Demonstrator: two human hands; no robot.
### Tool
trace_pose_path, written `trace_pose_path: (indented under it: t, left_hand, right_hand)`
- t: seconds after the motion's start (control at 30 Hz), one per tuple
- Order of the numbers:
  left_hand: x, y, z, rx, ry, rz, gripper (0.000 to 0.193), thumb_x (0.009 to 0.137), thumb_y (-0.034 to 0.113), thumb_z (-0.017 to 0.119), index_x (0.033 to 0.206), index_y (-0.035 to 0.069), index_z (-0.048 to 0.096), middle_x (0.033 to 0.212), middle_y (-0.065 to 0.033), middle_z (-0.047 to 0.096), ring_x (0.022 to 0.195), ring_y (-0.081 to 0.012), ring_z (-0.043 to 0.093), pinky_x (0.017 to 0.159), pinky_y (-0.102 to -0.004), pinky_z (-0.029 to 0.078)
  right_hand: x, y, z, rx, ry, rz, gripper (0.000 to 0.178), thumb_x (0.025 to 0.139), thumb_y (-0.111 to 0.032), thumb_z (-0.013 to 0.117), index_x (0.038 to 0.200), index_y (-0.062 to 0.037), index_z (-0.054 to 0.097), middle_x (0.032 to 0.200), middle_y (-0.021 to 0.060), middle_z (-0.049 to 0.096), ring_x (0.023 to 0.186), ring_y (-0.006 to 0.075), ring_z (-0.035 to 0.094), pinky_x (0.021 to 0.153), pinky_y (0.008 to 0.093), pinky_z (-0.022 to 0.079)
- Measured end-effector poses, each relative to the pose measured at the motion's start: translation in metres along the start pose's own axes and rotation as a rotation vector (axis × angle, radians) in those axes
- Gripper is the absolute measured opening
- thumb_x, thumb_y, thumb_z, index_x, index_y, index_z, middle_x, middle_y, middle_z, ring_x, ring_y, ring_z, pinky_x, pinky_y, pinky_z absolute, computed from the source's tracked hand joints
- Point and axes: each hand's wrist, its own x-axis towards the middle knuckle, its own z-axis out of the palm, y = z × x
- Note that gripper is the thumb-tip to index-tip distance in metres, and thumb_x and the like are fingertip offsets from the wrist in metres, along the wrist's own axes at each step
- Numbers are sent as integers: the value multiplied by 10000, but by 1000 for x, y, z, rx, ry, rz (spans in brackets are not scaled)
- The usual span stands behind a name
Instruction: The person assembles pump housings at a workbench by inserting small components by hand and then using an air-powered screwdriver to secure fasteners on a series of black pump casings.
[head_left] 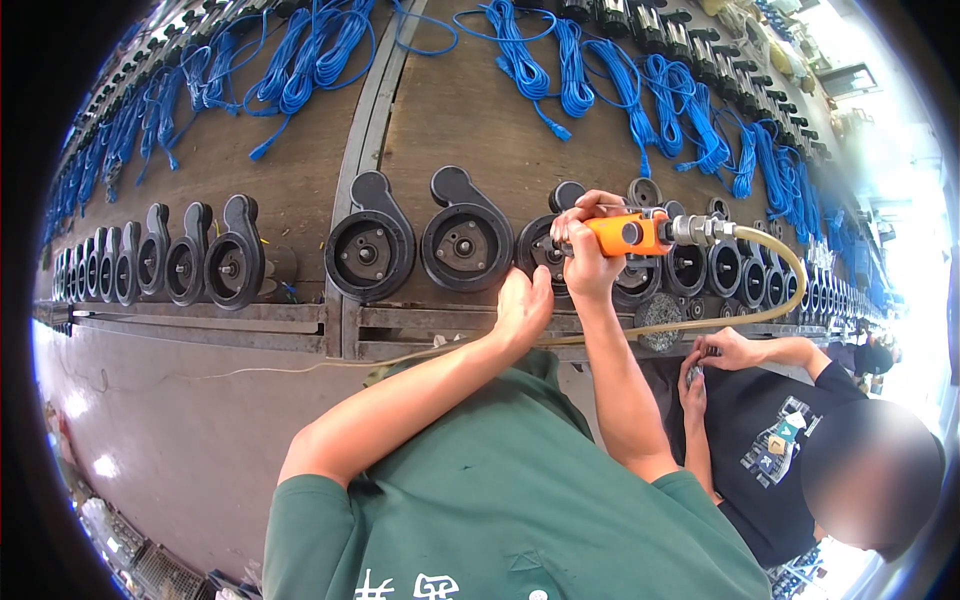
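The orange pneumatic tool sits clenched in the right hand, fingers wrapped round its body, its nose pointed left at a black round housing standing on edge on the bench. A metal fitting at the tool's rear joins a yellowish air hose that loops down and runs left along the bench edge. The left hand rests against the lower rim of that housing, fingers curled loosely over it; whether it grips is hard to tell. The tool's tip is hidden behind the right hand.

More black housings stand in a long row on the brown workbench, those at the far ends blurring into the rim. Bundles of blue cable lie behind them. At the right, a person in a dark shirt holds something small in both hands; it cannot be made out. Grey floor lies below the bench, bright glare washes out the right edge
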Motion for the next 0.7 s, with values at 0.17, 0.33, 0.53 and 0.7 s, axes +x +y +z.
trace_pose_path:
  t: [0.17, 0.33, 0.53, 0.7]
  left_hand:
    - [-10, 13, -9, 38, -17, -17, 490, 942, 305, 512, 937, -178, 591, 799, -308, 645, 766, -404, 656, 716, -472, 505]
    - [-21, 30, -12, 36, 11, -26, 496, 936, 303, 511, 918, -188, 581, 817, -341, 633, 793, -427, 653, 729, -481, 502]
    - [-14, 20, -9, -40, -15, -46, 508, 918, 347, 514, 813, -144, 588, 798, -378, 620, 803, -487, 665, 734, -503, 519]
    - [-14, 17, -5, -36, 6, -62, 513, 919, 354, 522, 829, -146, 598, 833, -382, 624, 829, -481, 668, 750, -497, 521]
  right_hand:
    - [-2, -6, 5, -26, 4, 14, 226, 850, 33, 513, 1071, 2, 479, 754, 67, 551, 644, 134, 521, 657, 312, 494]
    - [-2, -6, 2, -23, 0, 50, 232, 846, 35, 517, 1071, -2, 476, 764, 70, 554, 657, 139, 529, 669, 313, 494]
    - [-5, -8, 5, -60, -93, 41, 253, 851, 40, 555, 1087, -18, 484, 796, 40, 577, 690, 101, 557, 666, 255, 487]
    - [-10, -9, 8, -136, -132, 58, 262, 845, 6, 553, 1091, -25, 468, 821, 65, 559, 705, 136, 547, 693, 298, 497]
